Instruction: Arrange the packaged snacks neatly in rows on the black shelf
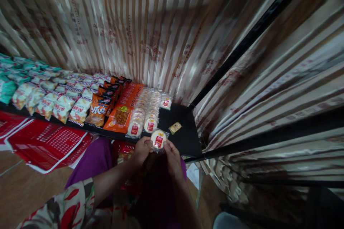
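Between my two hands is a round white rice cracker in a clear wrapper (158, 139) with a red and yellow label. My left hand (142, 150) pinches its left edge, and my right hand (172, 154) grips its right edge. It is held at the front edge of a black shelf (185, 114). Just behind it, similar wrapped crackers (151, 123) stand in two rows. One more wrapped cracker (166, 102) lies at the back, right of those rows. A small yellowish packet (175, 127) lies on the shelf to the right of my hands.
Left of the crackers are a large orange snack bag (120, 114), smaller orange bags (99, 109), white snack bags (63, 107) and green bags (8, 89). Red baskets (51, 143) sit below the shelf. Striped sheeting (150, 25) hangs behind, with a black metal post (242, 50) at right.
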`<state>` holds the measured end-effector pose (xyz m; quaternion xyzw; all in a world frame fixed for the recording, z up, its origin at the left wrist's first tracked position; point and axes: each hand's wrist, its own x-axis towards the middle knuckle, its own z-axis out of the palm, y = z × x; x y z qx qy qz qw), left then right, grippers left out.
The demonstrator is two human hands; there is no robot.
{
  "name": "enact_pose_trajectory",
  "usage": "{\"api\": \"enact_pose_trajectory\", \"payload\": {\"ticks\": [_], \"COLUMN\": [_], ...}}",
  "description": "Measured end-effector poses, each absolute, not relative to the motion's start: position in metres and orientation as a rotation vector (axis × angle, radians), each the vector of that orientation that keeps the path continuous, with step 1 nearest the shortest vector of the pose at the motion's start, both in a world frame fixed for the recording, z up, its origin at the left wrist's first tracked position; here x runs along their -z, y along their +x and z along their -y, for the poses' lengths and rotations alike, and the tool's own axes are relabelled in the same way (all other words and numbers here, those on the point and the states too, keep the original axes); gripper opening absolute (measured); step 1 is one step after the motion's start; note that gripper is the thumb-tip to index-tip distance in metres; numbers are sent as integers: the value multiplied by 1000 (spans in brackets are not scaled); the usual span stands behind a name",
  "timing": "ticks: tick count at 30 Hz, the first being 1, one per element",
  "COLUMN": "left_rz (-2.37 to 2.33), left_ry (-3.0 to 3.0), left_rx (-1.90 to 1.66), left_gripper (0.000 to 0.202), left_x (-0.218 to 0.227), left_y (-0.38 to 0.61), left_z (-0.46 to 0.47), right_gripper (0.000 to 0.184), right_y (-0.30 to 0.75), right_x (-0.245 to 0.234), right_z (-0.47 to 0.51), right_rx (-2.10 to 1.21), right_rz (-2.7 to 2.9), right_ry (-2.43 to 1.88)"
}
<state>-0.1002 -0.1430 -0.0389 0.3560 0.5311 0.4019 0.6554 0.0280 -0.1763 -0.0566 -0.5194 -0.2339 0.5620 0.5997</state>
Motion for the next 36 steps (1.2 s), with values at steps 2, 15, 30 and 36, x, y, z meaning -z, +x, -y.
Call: {"api": "enact_pose_trajectory", "payload": {"ticks": [2, 15, 30, 36], "left_rz": [-1215, -1144, -1206, -1337], "left_ry": [772, 715, 894, 1083], "left_rx": [-916, -970, -798, -717], "left_gripper": [6, 15, 21, 18], "left_x": [33, 1, 13, 6], "left_y": [-94, -64, -28, -28], "left_z": [136, 93, 83, 77], "right_gripper": [47, 36, 40, 47], "right_y": [31, 52, 86, 92], "right_x": [57, 48, 49, 46], "right_z": [165, 95, 109, 103], "right_rx": [-1250, -1125, -984, -909], "right_rz": [523, 463, 465, 556], "right_ry": [-1212, -1120, -1269, -1423]}}
